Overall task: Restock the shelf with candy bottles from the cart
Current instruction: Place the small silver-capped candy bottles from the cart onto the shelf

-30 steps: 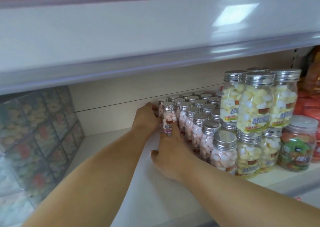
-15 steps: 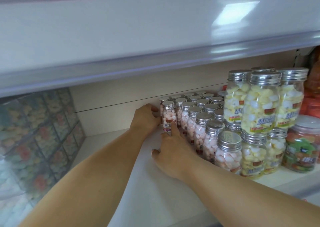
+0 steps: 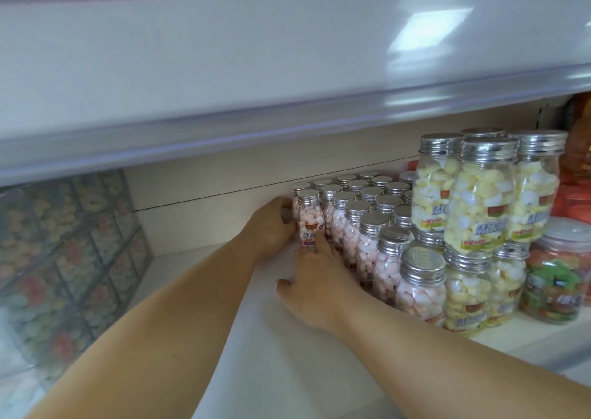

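Head view shows very little movement across the last second. The left hand [image 3: 271,223] was already at the far end of the pink block and is there now, its grip curled round the left side of the pink candy bottle [image 3: 308,219], which stands upright at the back left corner close to the rear wall. The right hand [image 3: 316,281] has likewise stayed low on the shelf [image 3: 224,338], thumb spread on the white board and its grip loose, holding nothing. Its index finger [image 3: 319,242] lies straight against the front of that same bottle near the base. What has shifted is mostly the viewpoint, which has crept a little nearer, so the stacked yellow candy bottles [image 3: 479,201] sit further toward the right edge. The bottle looks a shade closer to its neighbours in the pink rows [image 3: 361,236], touching them or nearly so; I cannot tell which. My reading is that this bottle is placed and is only being squared up, so the step is almost finished and a release should follow. Bare shelf lies to the left of the block, so more stock would fit; the cart is out of view.
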The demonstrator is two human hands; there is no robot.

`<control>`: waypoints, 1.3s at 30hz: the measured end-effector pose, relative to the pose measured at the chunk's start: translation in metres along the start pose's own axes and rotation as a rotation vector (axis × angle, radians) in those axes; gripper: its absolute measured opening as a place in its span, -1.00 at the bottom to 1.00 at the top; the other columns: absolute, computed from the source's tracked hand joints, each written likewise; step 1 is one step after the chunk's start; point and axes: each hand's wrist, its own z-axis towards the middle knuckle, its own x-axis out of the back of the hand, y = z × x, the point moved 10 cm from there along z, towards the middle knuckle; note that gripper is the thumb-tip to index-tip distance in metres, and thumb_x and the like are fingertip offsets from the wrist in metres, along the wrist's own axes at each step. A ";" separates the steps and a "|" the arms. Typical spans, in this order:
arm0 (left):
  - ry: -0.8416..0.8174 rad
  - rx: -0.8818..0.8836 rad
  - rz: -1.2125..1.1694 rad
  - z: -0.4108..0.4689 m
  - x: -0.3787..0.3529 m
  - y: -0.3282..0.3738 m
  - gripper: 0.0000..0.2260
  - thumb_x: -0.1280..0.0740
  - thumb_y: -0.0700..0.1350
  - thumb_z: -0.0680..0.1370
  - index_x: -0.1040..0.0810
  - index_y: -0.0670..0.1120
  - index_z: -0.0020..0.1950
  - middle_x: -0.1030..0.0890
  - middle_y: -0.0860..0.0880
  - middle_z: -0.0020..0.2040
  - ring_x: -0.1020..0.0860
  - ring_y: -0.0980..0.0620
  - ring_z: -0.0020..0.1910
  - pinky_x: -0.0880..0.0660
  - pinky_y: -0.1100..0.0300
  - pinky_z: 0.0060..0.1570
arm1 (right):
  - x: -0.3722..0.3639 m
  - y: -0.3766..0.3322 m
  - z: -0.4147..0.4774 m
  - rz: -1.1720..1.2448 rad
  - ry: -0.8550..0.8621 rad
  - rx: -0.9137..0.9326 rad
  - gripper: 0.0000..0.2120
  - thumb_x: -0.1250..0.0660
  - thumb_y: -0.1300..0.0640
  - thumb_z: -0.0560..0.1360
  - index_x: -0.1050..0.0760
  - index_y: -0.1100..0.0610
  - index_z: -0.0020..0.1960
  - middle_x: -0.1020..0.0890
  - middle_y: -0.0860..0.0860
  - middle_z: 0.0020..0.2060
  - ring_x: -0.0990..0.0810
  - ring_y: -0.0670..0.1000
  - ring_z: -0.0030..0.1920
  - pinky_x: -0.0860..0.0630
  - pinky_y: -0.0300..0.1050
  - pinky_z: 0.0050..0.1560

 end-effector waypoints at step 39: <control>0.145 0.094 0.064 0.002 0.010 -0.010 -0.72 -0.40 0.00 0.53 -0.55 -0.08 0.18 -0.62 0.06 0.05 -0.58 0.06 0.06 -0.44 0.24 -0.03 | 0.001 0.001 -0.003 0.043 0.013 0.001 -0.42 -0.20 -0.04 0.60 -0.19 0.18 0.54 0.17 0.17 0.58 0.11 0.15 0.59 0.01 -0.01 0.56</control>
